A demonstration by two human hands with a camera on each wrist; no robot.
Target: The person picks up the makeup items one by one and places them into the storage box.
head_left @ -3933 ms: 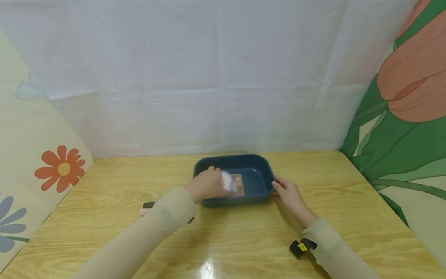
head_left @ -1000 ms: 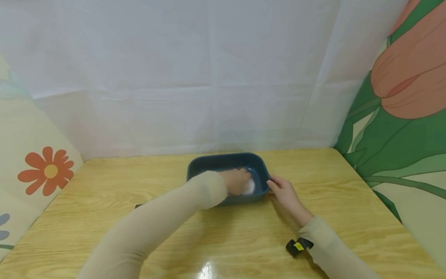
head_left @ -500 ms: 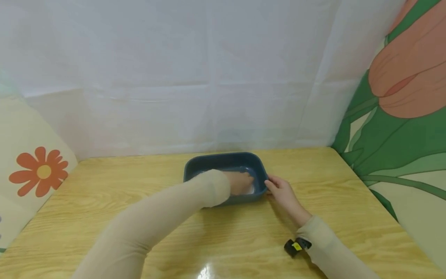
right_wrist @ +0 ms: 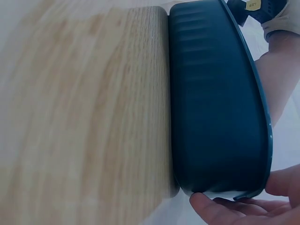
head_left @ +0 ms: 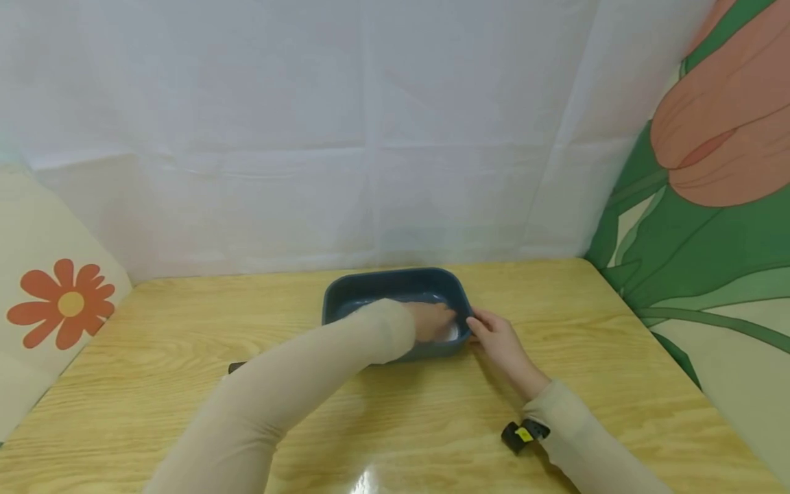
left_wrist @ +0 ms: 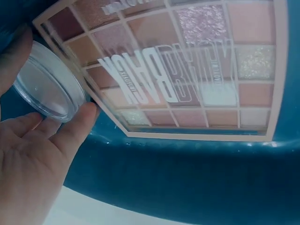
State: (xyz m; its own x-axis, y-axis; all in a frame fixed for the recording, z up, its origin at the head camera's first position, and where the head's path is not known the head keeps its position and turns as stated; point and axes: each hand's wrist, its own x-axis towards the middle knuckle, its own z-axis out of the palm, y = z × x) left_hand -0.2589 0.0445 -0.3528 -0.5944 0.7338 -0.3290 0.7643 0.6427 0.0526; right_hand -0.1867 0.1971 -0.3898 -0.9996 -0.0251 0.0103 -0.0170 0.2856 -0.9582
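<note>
A dark blue plastic basin point(head_left: 395, 280) stands at the back of the table. My left hand point(head_left: 431, 321) reaches down inside it, near the right end. In the left wrist view, the fingers and thumb hold a round, clear-lidded container point(left_wrist: 47, 84) at its edges. Right beside it in the basin is an eyeshadow palette point(left_wrist: 154, 33) with a pinkish frame and several pans under a printed clear cover. The left arm hides the palette in the head view. At the basin's right end, my right hand point(head_left: 503, 343) grips the rim, thumb on top and fingers beneath.
A small dark object point(head_left: 236, 367) lies on the wooden table point(head_left: 185, 329), mostly hidden behind the left sleeve. A black wrist camera point(head_left: 524, 434) is strapped to the right wrist. White sheeting point(head_left: 308, 137) hangs behind the table.
My left hand has moved with the round container from the basin's left part to its right end, covering the palette in the head view. My right hand keeps its grip on the rim.
</note>
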